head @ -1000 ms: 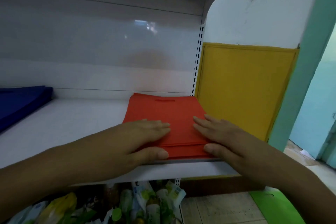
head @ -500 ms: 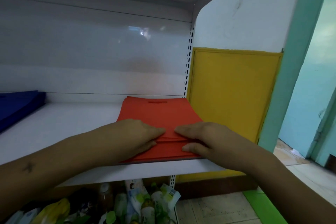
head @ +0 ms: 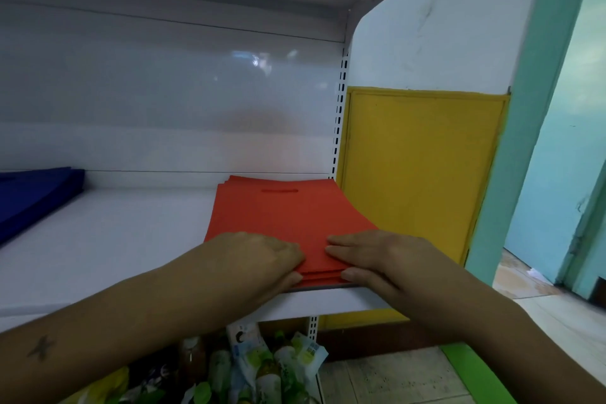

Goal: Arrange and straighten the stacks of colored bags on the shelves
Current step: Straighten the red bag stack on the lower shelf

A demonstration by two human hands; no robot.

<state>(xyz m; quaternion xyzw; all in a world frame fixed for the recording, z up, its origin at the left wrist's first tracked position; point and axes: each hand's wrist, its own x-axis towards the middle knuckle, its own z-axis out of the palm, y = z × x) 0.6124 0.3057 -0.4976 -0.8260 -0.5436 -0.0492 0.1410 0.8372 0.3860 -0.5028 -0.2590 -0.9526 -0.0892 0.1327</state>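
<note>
Two hands on red bag stack (head: 288, 216), R end of white shelf (head: 98, 239).

L hand (head: 259, 256) lies palm-down on stack's near-left part, fingers roughly straight & together on top bag, thumb (head: 292, 279) set against front edge. R hand (head: 370, 256) mirrors it on near-right part: fingers flat on top, thumb (head: 352, 274) against front edge of the layers; fingertips of both hands nearly meet mid-stack. Neither hand grips, just presses. Stack sits by slotted upright (head: 339, 128) & yellow side panel (head: 419, 167), near edge at shelf lip; back edges slightly fanned, handle slot (head: 279, 190) visible near back. Blue bag stack (head: 36, 193) at far L of same shelf, well apart. Below shelf: packaged goods (head: 262, 367), details blurred. Green strip (head: 475, 374) on floor, lower R.
</note>
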